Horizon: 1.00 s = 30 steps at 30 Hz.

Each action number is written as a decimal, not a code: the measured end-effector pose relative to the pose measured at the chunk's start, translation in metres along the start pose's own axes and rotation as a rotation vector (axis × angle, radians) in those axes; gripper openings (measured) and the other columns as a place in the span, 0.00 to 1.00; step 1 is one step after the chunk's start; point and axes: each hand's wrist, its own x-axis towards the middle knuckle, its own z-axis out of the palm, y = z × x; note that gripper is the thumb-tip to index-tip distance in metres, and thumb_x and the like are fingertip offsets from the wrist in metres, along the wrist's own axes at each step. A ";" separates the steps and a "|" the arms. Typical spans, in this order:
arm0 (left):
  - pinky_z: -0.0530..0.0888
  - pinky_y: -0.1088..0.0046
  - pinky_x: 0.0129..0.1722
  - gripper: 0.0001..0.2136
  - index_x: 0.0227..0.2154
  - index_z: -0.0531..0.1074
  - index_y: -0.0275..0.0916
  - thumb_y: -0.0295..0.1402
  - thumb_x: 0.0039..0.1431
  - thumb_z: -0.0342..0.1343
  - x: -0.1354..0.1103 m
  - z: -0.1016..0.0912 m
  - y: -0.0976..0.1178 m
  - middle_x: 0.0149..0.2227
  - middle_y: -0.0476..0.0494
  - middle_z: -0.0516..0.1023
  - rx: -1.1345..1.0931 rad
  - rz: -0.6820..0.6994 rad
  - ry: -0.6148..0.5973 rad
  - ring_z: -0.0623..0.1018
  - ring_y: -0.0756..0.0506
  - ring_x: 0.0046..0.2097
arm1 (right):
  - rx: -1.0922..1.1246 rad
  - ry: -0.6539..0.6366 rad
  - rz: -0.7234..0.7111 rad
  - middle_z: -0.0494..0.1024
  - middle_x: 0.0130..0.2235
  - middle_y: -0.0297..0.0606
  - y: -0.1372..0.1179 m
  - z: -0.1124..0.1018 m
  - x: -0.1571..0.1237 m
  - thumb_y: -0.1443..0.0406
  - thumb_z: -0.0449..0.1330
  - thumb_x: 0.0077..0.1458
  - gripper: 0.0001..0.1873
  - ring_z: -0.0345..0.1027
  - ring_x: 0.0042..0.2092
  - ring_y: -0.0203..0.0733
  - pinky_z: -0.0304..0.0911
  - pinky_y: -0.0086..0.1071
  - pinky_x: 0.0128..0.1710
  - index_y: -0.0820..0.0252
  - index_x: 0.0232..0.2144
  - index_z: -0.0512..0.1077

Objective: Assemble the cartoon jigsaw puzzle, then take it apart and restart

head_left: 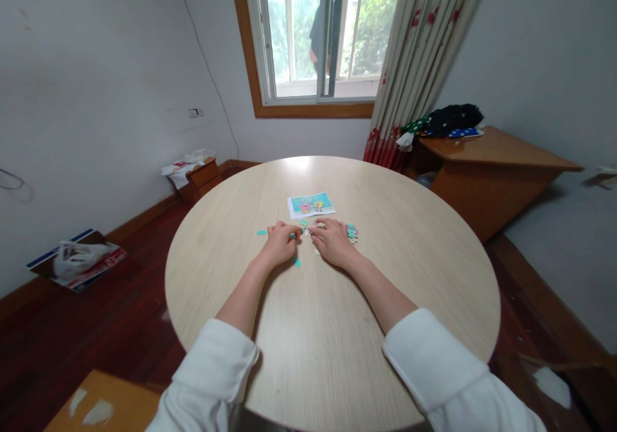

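Observation:
Both hands rest close together at the middle of a round, pale wooden table (308,329), among small jigsaw puzzle pieces (303,224). The fingers of my left hand (282,242) are curled in on a teal puzzle piece (292,235). My right hand (333,242) has its thumb and forefinger drawn together at a pale puzzle piece (307,231); its grip is partly hidden. A pile of puzzle pieces (353,233) shows beyond the right hand. One teal piece (261,233) lies left of my left hand, another (297,262) nearer me. Just beyond the hands is a picture sheet (311,206) with cartoon figures.
Behind the table are a window (328,40) and a long curtain (414,53); a person (318,36) is partly visible outside. A wooden desk (501,152) with clothes (453,121) stands at right. At left are a small cabinet (205,176) and a plastic bag (80,258).

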 end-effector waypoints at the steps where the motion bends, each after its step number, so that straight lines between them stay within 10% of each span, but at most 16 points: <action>1: 0.59 0.61 0.48 0.14 0.34 0.75 0.41 0.21 0.52 0.46 0.000 0.001 0.001 0.37 0.44 0.78 -0.010 0.011 -0.020 0.70 0.42 0.47 | -0.006 -0.030 -0.014 0.68 0.55 0.47 -0.002 0.001 -0.001 0.65 0.54 0.58 0.14 0.57 0.56 0.51 0.45 0.47 0.54 0.53 0.45 0.74; 12: 0.58 0.59 0.48 0.12 0.31 0.74 0.40 0.21 0.51 0.47 0.002 0.003 -0.001 0.40 0.42 0.79 0.020 -0.011 -0.019 0.70 0.41 0.47 | 0.101 -0.070 -0.074 0.78 0.45 0.39 -0.005 -0.005 0.003 0.68 0.61 0.53 0.04 0.63 0.52 0.46 0.44 0.46 0.51 0.57 0.28 0.76; 30: 0.58 0.55 0.46 0.06 0.32 0.74 0.41 0.30 0.57 0.51 0.002 0.000 -0.006 0.44 0.38 0.77 0.166 -0.145 0.067 0.69 0.36 0.48 | 0.117 -0.067 -0.085 0.78 0.34 0.38 -0.010 0.000 0.006 0.69 0.55 0.58 0.07 0.66 0.38 0.40 0.47 0.35 0.45 0.60 0.32 0.73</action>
